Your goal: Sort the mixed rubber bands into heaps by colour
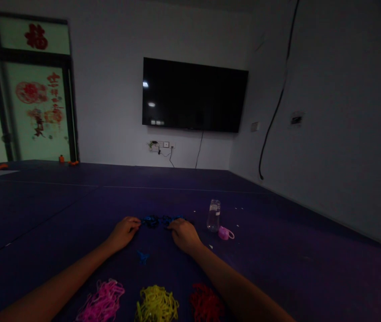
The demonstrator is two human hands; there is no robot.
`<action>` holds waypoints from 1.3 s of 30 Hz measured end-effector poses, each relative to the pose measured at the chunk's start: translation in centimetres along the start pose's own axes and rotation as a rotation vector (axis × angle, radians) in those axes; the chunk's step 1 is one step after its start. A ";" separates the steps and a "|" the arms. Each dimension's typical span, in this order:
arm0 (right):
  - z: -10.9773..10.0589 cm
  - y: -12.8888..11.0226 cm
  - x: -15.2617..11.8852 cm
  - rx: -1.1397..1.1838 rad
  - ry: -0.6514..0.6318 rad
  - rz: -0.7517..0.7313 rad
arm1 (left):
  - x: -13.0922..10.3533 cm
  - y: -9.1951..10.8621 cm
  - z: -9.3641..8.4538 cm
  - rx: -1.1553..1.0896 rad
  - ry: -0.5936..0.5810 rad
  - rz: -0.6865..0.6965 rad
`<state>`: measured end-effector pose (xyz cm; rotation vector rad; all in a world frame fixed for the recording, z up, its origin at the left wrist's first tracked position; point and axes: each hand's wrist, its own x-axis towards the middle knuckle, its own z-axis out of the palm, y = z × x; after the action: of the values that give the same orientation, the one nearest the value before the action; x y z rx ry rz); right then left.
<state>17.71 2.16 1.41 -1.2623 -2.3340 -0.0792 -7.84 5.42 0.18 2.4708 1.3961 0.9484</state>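
A dark blue tangled strand lies across the purple surface between both hands. At its left end is my left hand, thumb and fingers pinched on the strand's tip. My right hand reaches over the right end with its fingertips pressed together on it. Nearer to me lies a small blue piece, touched by neither hand. Along the front edge of the view are a pink pile of bands, a yellow pile and a red pile.
Right of my right hand stands a clear bottle, with a pink looped cap beside it. White scraps dot the purple surface. Small orange objects lie far back by the door. A television hangs on the wall.
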 end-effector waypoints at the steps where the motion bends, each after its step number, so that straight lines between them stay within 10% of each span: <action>1: 0.0 0.0 0.0 0.003 0.003 0.000 | 0.1 -0.2 0.0 -0.031 0.007 -0.018; 16: 0.1 0.1 0.1 0.002 -0.010 -0.002 | -0.2 -0.2 -1.2 -0.432 0.131 -0.157; 30: 0.1 0.6 0.0 0.039 -0.001 0.024 | -1.5 4.0 -4.0 -0.719 -0.550 -0.081; 35: 0.2 0.6 0.0 0.046 0.000 0.015 | -1.4 2.7 -3.0 -0.887 -0.449 -0.166; 39: 0.2 0.5 0.0 0.041 0.007 0.018 | -1.0 1.5 -2.4 -0.728 -0.071 -0.262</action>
<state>18.07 2.47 1.17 -1.2602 -2.3064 -0.0297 -8.55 3.35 2.20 1.7244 1.0561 1.0533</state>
